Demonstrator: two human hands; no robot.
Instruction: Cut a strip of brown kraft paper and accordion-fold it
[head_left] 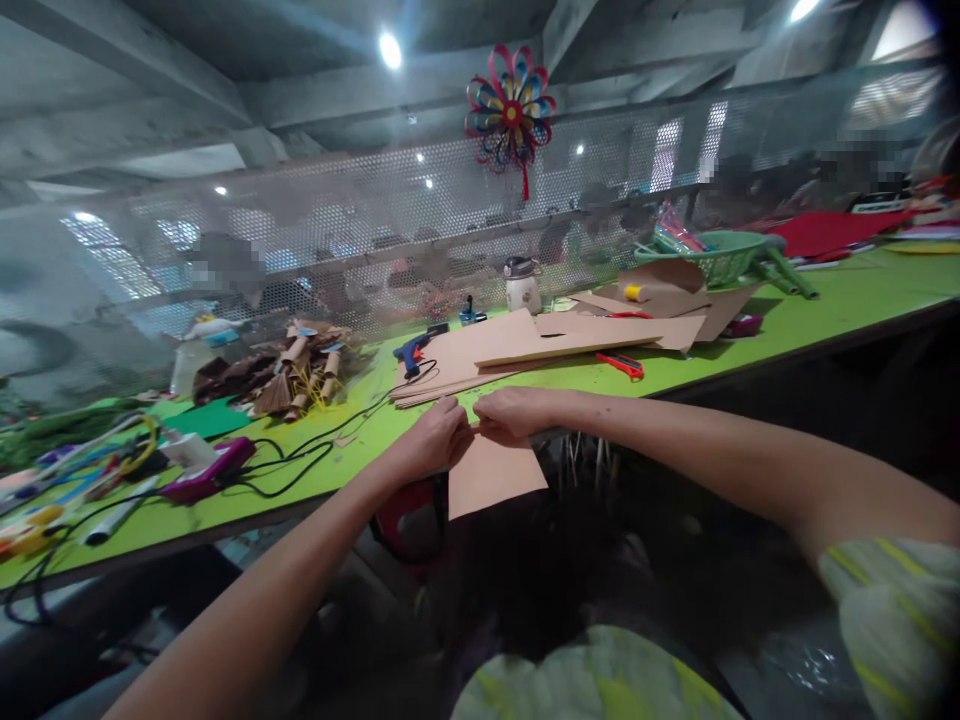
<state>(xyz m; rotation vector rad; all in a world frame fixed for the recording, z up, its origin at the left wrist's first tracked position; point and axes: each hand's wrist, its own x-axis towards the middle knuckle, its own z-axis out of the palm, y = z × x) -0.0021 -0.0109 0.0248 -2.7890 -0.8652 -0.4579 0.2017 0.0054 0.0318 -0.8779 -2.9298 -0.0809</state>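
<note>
My left hand (441, 437) and my right hand (516, 413) are close together at the table's front edge. Both are closed on the upper edge of a piece of brown cardboard (496, 478), which hangs down from them in front of the table. The fingers cover the part they grip. Just beyond my hands lies a stack of brown cardboard sheets (442, 362), with a narrower cardboard piece (562, 347) across it. A blue glue gun (412, 352) rests at the stack's left side. To the right is a red utility knife (621, 366).
A purple power strip (210, 470) with black cables lies on the green table (840, 310) at left. Rolled brown paper pieces (300, 375) are behind it. A white jar (523, 287) and a green basket (731, 258) stand farther back, before a perforated metal screen (337, 240).
</note>
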